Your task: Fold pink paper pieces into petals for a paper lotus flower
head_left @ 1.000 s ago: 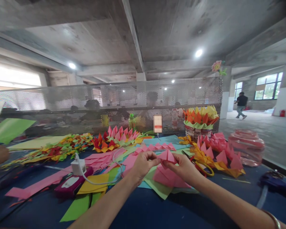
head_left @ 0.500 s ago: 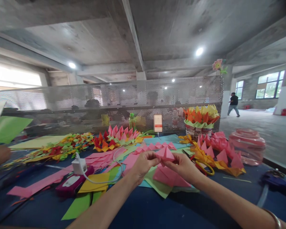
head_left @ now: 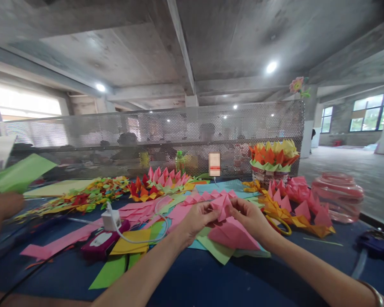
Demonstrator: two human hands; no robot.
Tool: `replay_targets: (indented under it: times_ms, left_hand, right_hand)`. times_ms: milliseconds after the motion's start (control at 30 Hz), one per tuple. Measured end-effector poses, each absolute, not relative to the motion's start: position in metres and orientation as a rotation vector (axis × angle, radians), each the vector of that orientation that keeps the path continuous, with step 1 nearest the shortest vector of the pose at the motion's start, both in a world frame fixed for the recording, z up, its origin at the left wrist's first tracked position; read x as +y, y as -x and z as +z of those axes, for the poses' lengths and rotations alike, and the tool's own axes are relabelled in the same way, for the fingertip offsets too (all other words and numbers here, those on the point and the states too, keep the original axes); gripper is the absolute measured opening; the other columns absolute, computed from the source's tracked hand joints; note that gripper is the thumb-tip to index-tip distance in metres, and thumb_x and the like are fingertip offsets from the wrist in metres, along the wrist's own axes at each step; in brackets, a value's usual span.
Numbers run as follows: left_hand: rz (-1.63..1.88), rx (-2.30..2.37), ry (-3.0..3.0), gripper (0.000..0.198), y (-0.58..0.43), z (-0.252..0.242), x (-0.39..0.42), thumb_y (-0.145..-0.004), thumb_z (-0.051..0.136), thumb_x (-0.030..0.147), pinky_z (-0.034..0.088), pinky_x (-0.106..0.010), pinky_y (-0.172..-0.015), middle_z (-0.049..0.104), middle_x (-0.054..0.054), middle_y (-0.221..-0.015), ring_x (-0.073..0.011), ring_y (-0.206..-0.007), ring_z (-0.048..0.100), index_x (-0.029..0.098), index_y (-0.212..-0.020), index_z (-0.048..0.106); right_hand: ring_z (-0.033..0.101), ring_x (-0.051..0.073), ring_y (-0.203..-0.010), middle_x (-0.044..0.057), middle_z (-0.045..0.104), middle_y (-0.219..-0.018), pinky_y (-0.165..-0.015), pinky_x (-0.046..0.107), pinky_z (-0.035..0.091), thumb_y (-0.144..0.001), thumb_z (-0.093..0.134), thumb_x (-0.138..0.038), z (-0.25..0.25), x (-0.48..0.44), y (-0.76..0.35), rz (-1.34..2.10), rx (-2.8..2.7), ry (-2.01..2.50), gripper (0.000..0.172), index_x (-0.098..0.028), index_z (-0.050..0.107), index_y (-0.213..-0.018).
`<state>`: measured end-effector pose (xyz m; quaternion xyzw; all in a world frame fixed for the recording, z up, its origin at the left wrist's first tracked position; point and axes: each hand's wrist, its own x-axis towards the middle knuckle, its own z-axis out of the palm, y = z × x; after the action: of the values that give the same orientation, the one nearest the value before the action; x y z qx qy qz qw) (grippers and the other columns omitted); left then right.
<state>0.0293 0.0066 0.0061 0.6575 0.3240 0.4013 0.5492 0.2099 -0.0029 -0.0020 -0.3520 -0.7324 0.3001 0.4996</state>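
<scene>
Folded paper flowers (head_left: 273,154) are heaped in a basket (head_left: 265,176) right of centre. At lower centre, a small creased pink paper piece (head_left: 222,206) is pinched between left hand (head_left: 196,220) and right hand (head_left: 250,216).

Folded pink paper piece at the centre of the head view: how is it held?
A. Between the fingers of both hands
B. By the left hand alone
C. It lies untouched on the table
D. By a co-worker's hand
A: the folded pink paper piece is pinched between the left hand and the right hand, above the table.
</scene>
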Motion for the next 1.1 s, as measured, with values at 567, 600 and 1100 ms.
replay_targets:
  times_ms: [567, 600, 1100]
  left_hand:
    - [1.030, 0.808, -1.555, 0.028, -0.028, 0.003, 0.011, -0.066, 0.068, 0.038, 0.038, -0.022, -0.055, 0.057, 0.000, -0.061, -0.0077, -0.051, 0.048, 0.013, -0.068, 0.055]
    - [1.031, 0.811, -1.560, 0.027, -0.027, 0.004, 0.011, -0.067, 0.067, 0.037, 0.037, -0.021, -0.055, 0.056, 0.000, -0.060, -0.0075, -0.051, 0.048, 0.013, -0.067, 0.056]
    - [0.998, 0.751, -1.502, 0.021, -0.027, 0.003, 0.011, -0.068, 0.065, 0.032, 0.036, -0.022, -0.057, 0.055, -0.001, -0.060, -0.0082, -0.054, 0.047, 0.012, -0.065, 0.060]
  right_hand:
    - [0.054, 0.015, -0.078, 0.002, 0.054, -0.086, -0.067, 0.027, 0.046, -0.079, 0.051, -0.019, 0.002, -0.011, -0.208, 0.314, -1.762, 0.875, 0.015, -0.021, 0.045, -0.093]
    - [0.054, 0.015, -0.079, 0.003, 0.054, -0.087, -0.066, 0.027, 0.046, -0.080, 0.049, -0.018, 0.003, -0.012, -0.209, 0.280, -1.792, 0.884, 0.010, -0.021, 0.048, -0.090]
    - [0.052, 0.017, -0.082, 0.004, 0.053, -0.088, -0.072, 0.029, 0.044, -0.086, 0.050, -0.027, 0.002, -0.011, -0.211, 0.130, -1.936, 0.928, 0.022, -0.026, 0.060, -0.105]
